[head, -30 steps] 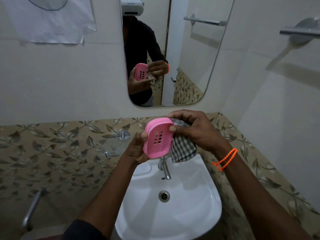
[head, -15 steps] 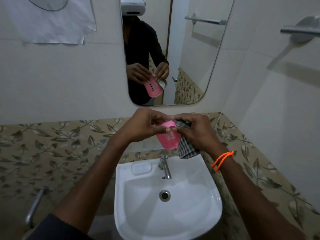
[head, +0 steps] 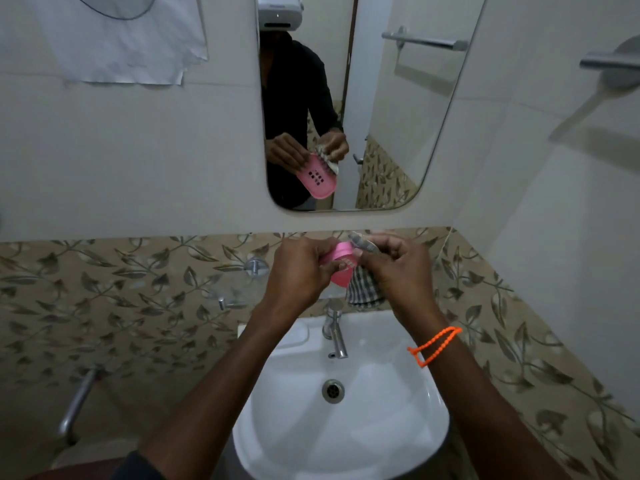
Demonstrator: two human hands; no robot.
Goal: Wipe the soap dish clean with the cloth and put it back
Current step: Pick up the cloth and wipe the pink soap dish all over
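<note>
A pink soap dish with small drain holes is held up above the tap, tilted, with its underside toward the mirror. My left hand grips the dish from the left, fingers curled round its edge. My right hand grips a grey checked cloth against the dish's right side; part of the cloth hangs below my fingers and a corner sticks up above them. Most of the dish is hidden by both hands.
A white washbasin with a chrome tap and a drain lies directly below. A mirror hangs on the wall ahead. Leaf-pattern tiles run behind. A metal towel bar juts out at upper right, a metal pipe at lower left.
My left hand went from holding the dish underneath, its face toward me, to gripping it from above. The dish turned away and is now mostly hidden; the cloth stays on its right side.
</note>
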